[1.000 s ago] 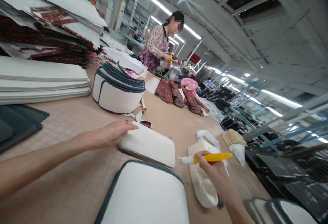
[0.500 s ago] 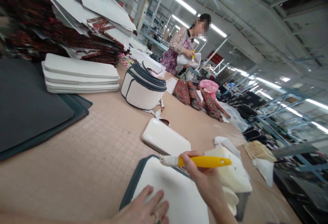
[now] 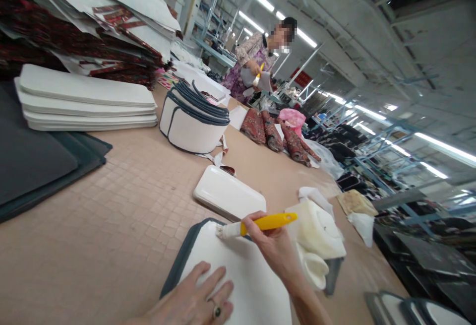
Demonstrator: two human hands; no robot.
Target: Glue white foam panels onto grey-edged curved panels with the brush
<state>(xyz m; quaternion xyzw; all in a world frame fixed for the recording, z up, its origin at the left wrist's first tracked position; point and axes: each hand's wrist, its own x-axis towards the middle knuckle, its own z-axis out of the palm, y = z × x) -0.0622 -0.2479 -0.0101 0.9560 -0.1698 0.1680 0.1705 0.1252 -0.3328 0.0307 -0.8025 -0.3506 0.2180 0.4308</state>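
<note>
My right hand (image 3: pixel 266 238) grips a yellow-handled paintbrush (image 3: pixel 273 221), its pale bristles at the far left corner of a white panel (image 3: pixel 241 270). A dark blue-grey border (image 3: pixel 182 253) shows along the panel's left and far edges. Spread flat on the panel's near left part is my left hand (image 3: pixel 203 292), with a ring on one finger. Just beyond the panel lies a white rounded-corner slab (image 3: pixel 229 192). Right of my right hand stands a cream plastic container (image 3: pixel 318 230) with an opening low on its near side.
Curved white pieces with dark edges (image 3: pixel 195 121) stand beyond. A white panel stack (image 3: pixel 87 99) and dark sheets (image 3: pixel 40 151) sit left, below piled fabric (image 3: pixel 92 32). Patterned rolls (image 3: pixel 273 134) lie farther back. A co-worker (image 3: pixel 256 54) holds another brush. More edged pieces (image 3: pixel 412 310) are lower right.
The brush has tilted, its bristles lowered onto the panel and its handle end raised. My left hand stays spread on the panel. The view has shifted right.
</note>
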